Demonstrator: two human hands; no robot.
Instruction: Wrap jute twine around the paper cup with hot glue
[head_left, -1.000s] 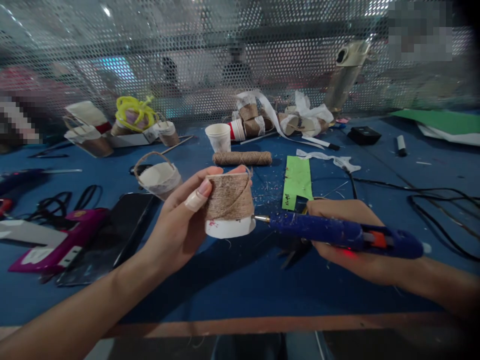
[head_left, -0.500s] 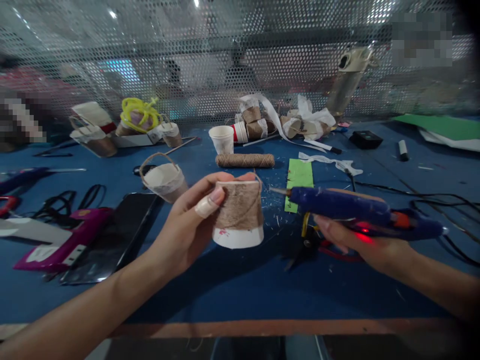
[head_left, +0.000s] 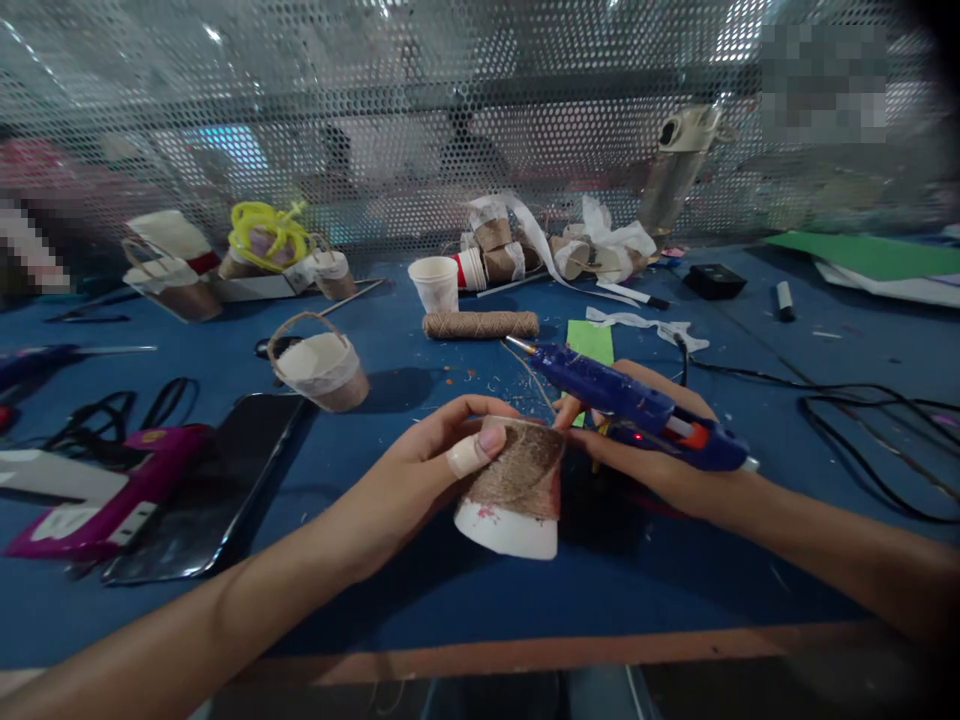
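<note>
The cup (head_left: 517, 475) sits just off the middle of the view, toward five o'clock, held up over the blue desk (head_left: 750, 595). Its narrower end is uppermost and it leans slightly. Brown twine covers most of the wall in close, somewhat fuzzy rows; around the wider lower end runs a bare white band (head_left: 514, 537) with pinkish-red specks on it.

The left hand (head_left: 409, 475) reaches in from eight o'clock and clasps the cup, a taped thumb flat on the near wall and the fingers curled behind. The right hand (head_left: 671, 475) comes from between three and four o'clock, wrapped around a blue glue gun (head_left: 611, 385) whose nozzle points to ten. Its fingertips meet the cup's upper edge between one and two o'clock, beside a loose strand (head_left: 534, 380); I cannot tell whether they pinch it. The twine roll (head_left: 480, 325) lies at twelve o'clock from the cup.
</note>
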